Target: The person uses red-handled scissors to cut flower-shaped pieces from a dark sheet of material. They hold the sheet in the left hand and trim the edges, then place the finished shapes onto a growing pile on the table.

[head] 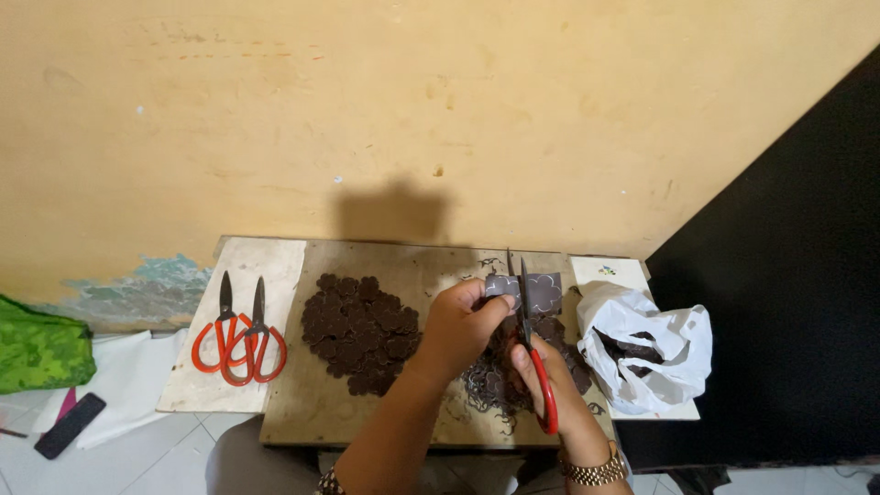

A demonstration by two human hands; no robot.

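Observation:
My left hand pinches a small dark grey strip of material marked with pale flower outlines. My right hand grips red-handled scissors, blades pointing up and cutting into the strip. Below the hands lies a heap of thin curly offcuts. A pile of dark brown flower-shaped cut pieces sits on the wooden board to the left of my left hand.
Two spare red-handled scissors lie on a pale board at the left. A white plastic bag holding dark pieces sits at the right. A green cloth and a black remote-like object lie on the floor. A yellow wall rises behind.

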